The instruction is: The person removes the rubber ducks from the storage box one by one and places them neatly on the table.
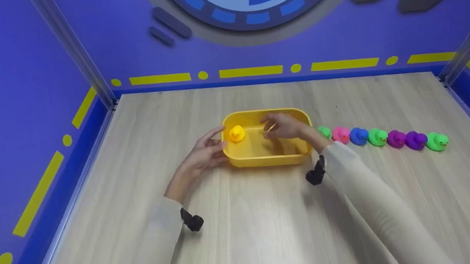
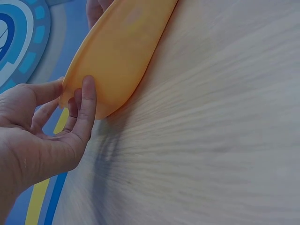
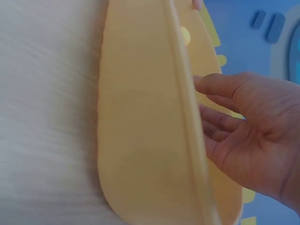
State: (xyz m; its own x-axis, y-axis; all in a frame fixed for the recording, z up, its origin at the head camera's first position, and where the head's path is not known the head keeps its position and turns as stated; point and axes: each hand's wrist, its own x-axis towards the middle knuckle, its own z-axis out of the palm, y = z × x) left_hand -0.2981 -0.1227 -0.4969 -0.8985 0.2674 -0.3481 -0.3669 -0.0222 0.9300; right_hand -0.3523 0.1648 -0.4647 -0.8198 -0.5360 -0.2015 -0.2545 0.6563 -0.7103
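A yellow plastic tub (image 1: 275, 160) stands on the wooden table, with one yellow rubber duck (image 1: 237, 134) inside at its left end. My left hand (image 1: 204, 155) touches the tub's left end from outside, fingers spread along the rim. In the left wrist view, the left hand's fingertips (image 2: 88, 84) lie against the outer wall. Over the tub's inside, right of the duck, my right hand (image 1: 284, 126) reaches in with loosely bent fingers and nothing between them. The tub's near wall (image 3: 140, 108) partly hides those fingers in the right wrist view.
Right of the tub runs a row of several rubber ducks, among them a pink one (image 1: 341, 135), a blue one (image 1: 358, 136) and a purple one (image 1: 416, 140). A green duck (image 1: 437, 141) ends the row. Blue printed panels (image 1: 71, 58) enclose the table (image 1: 249, 239).
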